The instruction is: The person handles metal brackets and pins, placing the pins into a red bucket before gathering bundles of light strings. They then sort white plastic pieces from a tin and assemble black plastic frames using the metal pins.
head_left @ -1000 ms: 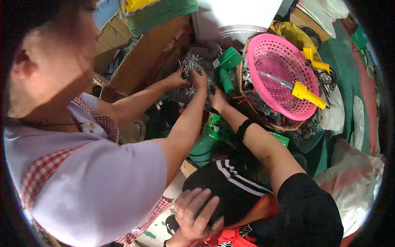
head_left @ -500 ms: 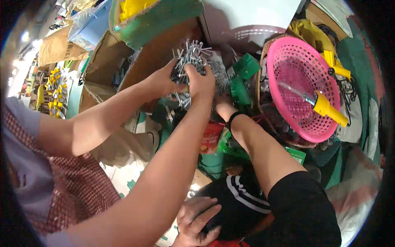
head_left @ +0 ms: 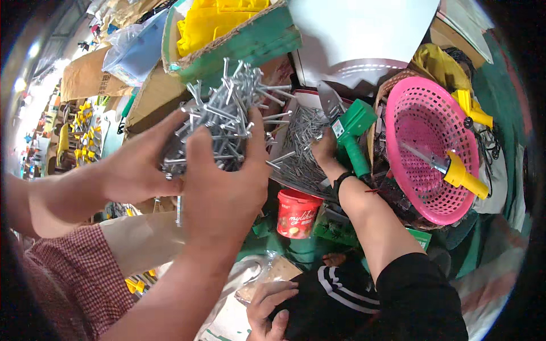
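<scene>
My right hand (head_left: 325, 149), at the end of an arm with a dark wristband, reaches into a carton of loose silver nails (head_left: 298, 139). Its fingers are partly hidden among the nails and beside a green plastic pistol-shaped tool (head_left: 355, 131), so what they hold does not show. My left hand (head_left: 272, 304) lies on my black-clothed lap at the bottom, fingers loosely apart and holding nothing. Left of the carton, a co-worker's two hands (head_left: 219, 170) cup a big heap of long silver nails (head_left: 224, 116), several sticking out sideways.
A pink perforated basket (head_left: 406, 187) at the right holds a yellow-handled tool (head_left: 463, 176). Below the nail carton stands a red lidded tub (head_left: 298, 213). Behind are a green box of yellow items (head_left: 244, 41) and a white panel (head_left: 358, 34). The co-worker's arms cross the left side.
The co-worker's hands have swung left and closer with the nail heap, uncovering the carton and my right hand. The view has shifted slightly; my left hand stays on my lap.
</scene>
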Tool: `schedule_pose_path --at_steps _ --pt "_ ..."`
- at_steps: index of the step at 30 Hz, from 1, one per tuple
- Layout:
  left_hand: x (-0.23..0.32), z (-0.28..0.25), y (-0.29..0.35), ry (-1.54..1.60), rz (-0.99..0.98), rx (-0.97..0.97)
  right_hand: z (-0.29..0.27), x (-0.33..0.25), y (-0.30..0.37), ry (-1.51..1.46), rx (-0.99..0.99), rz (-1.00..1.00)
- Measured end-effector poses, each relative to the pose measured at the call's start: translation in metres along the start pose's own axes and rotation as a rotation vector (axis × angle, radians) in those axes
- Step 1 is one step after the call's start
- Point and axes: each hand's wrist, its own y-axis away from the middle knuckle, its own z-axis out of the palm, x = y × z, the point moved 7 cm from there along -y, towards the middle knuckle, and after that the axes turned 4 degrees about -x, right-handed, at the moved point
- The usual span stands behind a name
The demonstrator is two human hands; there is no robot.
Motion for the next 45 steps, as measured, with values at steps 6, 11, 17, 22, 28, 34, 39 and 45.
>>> schedule_pose_path --at_steps 6,11,17,22,28,34,39,45 --pt "-0.008 -0.011 -0.005 -0.006 -0.024 0.032 0.037 0.029 -0.033 0.281 -0.414 0.328" --pt "-0.024 -0.02 0.0 -0.024 -0.098 0.073 0.018 -0.007 -0.024 0.294 -0.39 0.612" --pt "-0.037 -0.015 -0.008 0.033 -0.112 0.044 0.053 -0.031 -0.014 0.368 -0.58 0.297" --pt "-0.031 -0.017 -0.013 0.027 -0.132 0.064 0.061 -0.064 -0.016 0.399 -0.681 0.264" --pt "-0.039 -0.019 -0.017 0.027 -0.197 0.082 0.101 -0.024 -0.021 0.232 -0.406 0.232" --pt "-0.039 -0.02 -0.019 -0.003 -0.153 0.096 0.062 -0.033 -0.024 0.262 -0.465 0.181" --pt "-0.039 -0.016 -0.018 0.017 -0.161 0.116 0.056 -0.033 -0.013 0.377 -0.531 0.15" --pt "-0.028 -0.011 -0.018 0.002 -0.122 0.072 0.06 -0.022 -0.024 0.474 -0.469 0.13"
